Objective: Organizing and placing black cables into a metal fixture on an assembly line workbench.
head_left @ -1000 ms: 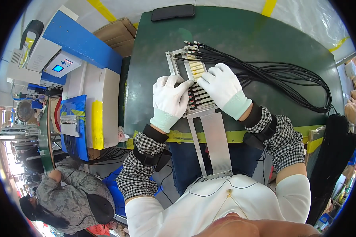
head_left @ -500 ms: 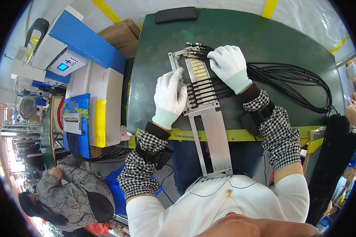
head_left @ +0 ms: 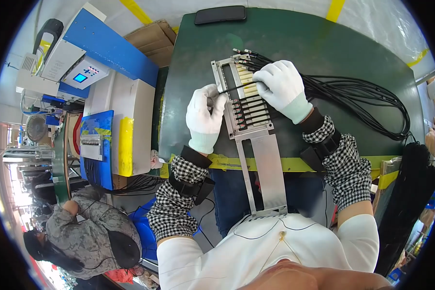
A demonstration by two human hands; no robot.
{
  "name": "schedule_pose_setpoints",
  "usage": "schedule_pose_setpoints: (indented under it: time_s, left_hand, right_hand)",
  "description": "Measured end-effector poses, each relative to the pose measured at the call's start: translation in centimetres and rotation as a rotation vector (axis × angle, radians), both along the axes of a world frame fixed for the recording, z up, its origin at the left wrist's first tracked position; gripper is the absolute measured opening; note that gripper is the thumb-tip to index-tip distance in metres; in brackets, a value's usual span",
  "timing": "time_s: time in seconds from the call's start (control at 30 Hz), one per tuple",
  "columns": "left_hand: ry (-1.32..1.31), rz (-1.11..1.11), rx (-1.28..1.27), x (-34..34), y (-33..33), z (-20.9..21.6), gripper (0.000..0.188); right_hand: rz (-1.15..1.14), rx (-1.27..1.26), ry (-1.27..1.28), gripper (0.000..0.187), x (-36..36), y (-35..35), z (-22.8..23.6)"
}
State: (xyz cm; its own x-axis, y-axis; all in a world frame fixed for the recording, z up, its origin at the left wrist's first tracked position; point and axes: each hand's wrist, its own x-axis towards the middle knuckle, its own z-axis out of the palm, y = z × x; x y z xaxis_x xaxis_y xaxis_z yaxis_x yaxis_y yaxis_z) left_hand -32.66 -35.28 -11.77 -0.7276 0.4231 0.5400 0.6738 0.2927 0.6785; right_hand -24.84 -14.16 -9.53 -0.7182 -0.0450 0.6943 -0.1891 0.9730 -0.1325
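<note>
A black cable (head_left: 239,88) is stretched across the slotted metal fixture (head_left: 262,131) between my two white-gloved hands. My left hand (head_left: 205,116), at the fixture's left side, pinches the cable's end. On the right, my right hand (head_left: 282,90) is closed around the same cable over the pale slots. Several seated cables (head_left: 250,110) lie side by side in the lower slots, their connector ends along the left rail. Loose cable ends (head_left: 246,54) rest over the fixture's upper end. From the fixture a long metal plate (head_left: 269,169) reaches past the table edge to my body.
Long loops of black cable (head_left: 372,96) spread right across the green table (head_left: 188,72). A black phone (head_left: 220,15) lies at the far edge. To the left stands a blue and white machine (head_left: 111,43) with a small screen. Another person (head_left: 92,232) sits at lower left.
My hands now hold a cable taut between them over the slots. My left hand has drawn slightly down and left of the fixture; my right hand sits a little lower.
</note>
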Motion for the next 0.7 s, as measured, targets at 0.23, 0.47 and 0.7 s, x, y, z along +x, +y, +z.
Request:
schedule_pose_setpoints:
  time_s: [0.23, 0.47, 0.7]
  left_hand:
    - [0.048, -0.047, -0.015, -0.4, 0.1, 0.0, 0.018]
    - [0.267, -0.186, -0.099, -0.6, 0.3, 0.2, 0.02]
    - [-0.041, -0.065, -0.013, -0.2, -0.1, 0.3, 0.025]
  right_hand:
    - [0.017, -0.013, -0.006, 0.016, -0.2, 0.1, -0.2]
    - [0.208, -0.045, -0.07, 0.015, -0.1, -0.8, -0.4]
    - [0.02, -0.075, -0.038, 0.016, -0.2, -0.4, -0.2]
